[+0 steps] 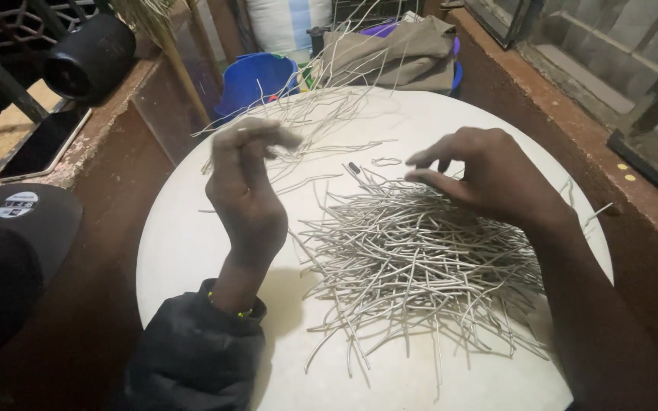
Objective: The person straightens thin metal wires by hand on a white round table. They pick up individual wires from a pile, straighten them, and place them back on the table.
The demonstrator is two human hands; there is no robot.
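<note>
two hands work over a round white desk (192, 228). my left hand (247, 190) is raised above the desk's left side, its grip pinched shut at the fingertips; whether a stick sits in it i cannot tell, the fingers blur. my right hand (489, 175) rests on the far edge of the pile of thin grey sticks (413, 266), fingers nipping at one stick. loose longer sticks (321, 122) lie far on the desk, near a blue bucket (257, 76).

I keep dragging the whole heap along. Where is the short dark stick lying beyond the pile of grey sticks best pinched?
Pinch the short dark stick at its far end, coming from above: that end lies on the bare round white tabletop, clear of the grey stick pile.
</note>
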